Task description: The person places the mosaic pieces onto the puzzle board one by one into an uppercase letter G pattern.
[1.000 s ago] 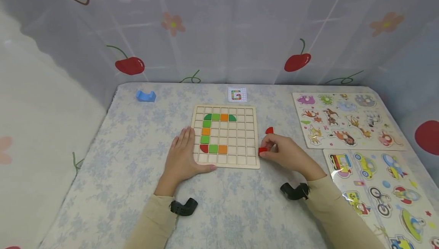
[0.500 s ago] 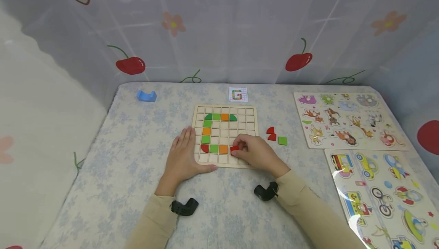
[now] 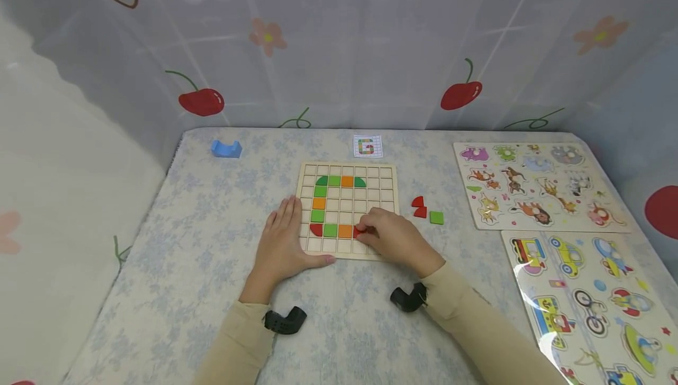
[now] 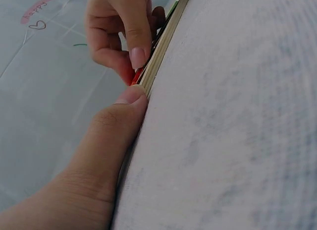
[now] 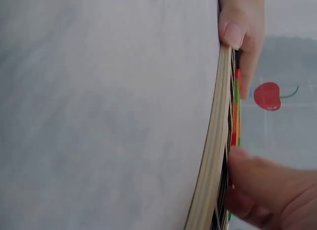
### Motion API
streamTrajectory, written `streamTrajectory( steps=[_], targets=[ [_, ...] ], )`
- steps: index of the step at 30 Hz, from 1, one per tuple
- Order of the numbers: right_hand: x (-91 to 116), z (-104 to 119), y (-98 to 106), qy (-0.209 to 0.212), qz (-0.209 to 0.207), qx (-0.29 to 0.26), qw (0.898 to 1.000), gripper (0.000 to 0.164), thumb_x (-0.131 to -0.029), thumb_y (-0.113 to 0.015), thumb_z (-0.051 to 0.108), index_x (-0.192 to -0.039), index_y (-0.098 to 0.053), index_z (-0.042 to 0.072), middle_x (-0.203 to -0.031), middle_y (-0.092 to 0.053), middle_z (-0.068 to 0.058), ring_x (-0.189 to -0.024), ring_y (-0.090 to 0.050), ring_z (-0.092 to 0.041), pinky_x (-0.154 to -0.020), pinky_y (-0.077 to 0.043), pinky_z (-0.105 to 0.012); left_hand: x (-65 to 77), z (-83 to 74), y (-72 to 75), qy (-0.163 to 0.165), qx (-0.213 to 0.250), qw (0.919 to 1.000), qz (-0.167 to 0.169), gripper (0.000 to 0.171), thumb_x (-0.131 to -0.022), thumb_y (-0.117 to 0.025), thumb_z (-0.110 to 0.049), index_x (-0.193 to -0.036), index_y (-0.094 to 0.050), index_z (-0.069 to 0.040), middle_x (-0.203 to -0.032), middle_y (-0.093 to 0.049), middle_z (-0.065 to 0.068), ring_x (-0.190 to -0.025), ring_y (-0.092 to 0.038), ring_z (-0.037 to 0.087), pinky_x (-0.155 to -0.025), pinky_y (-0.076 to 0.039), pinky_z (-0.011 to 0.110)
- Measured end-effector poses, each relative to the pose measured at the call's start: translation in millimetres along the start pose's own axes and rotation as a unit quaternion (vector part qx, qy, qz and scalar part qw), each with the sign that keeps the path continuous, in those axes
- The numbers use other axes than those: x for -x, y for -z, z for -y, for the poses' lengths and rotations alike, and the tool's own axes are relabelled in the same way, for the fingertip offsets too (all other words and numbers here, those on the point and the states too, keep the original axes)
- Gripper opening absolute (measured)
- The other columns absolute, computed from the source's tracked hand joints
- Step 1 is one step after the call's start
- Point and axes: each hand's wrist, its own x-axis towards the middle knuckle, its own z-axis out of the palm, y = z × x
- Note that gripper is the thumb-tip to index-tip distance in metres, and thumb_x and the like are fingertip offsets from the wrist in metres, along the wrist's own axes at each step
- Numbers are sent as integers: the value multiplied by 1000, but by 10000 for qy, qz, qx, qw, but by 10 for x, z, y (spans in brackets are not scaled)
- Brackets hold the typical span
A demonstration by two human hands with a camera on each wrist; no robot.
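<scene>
A wooden grid board (image 3: 339,203) lies mid-table, with green, orange and red tiles set along its left side, upper part and lower row. My left hand (image 3: 283,244) rests on the board's left edge, fingers straight, its thumb (image 4: 131,97) along the front edge. In the lower row, my right hand (image 3: 399,238) pinches a small red tile (image 3: 357,232) between thumb and fingers, right beside the orange tile (image 3: 344,231). Most of that red tile is hidden by the fingers. In the right wrist view the thumb (image 5: 242,163) overlaps the tile's edge.
Right of the board lie two red quarter-round tiles (image 3: 419,212) and a green square tile (image 3: 436,218). A small pattern card (image 3: 368,146) sits behind the board. Two picture puzzles (image 3: 535,188) cover the right side; a blue block (image 3: 225,149) stands back left.
My right hand has carried the red tile leftward from beside the board onto its lower row, then lowered it next to the orange tile. The left hand has stayed in place.
</scene>
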Motion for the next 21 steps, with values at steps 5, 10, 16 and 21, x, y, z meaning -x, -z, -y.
streamTrajectory(
  steps=[5,10,16,21],
  targets=[
    [139,-99,130,33,126,-307,9994,16,-91,-73,21,-106,-76,19,-91,-64,10,-75,-53,-8,-66,-47,-23,5,0,-5,3,20,10000,-3,147,-57,-53,-98,-160,-5,-5,-168,-6,11,-157,-4,26,-126,-11,49],
    [305,-344,330,-636,-294,-195,9974,28,-92,-71,20,-120,-68,16,-94,-62,2,-78,-54,-15,-69,-46,-30,3,8,-8,-44,27,10000,-46,145,-59,-56,-96,-160,-5,-5,-168,-7,11,-157,-5,27,-125,-11,51],
    [467,-650,585,-1418,-359,591,9875,48,-93,-70,21,-137,-59,8,-109,-63,-11,-81,-57,-20,-64,-46,-32,5,10,-9,-50,32,10000,-61,145,-59,-57,-95,-160,-5,-5,-168,-7,12,-157,-5,27,-125,-11,51],
    [536,-758,639,-1524,-190,874,9843,41,-93,-70,20,-130,-65,5,-112,-62,-14,-83,-59,-22,-61,-48,-32,6,1,-2,-32,40,10000,-36,144,-60,-57,-95,-160,-5,-5,-168,-6,11,-157,-4,26,-126,-10,50]
  ],
)
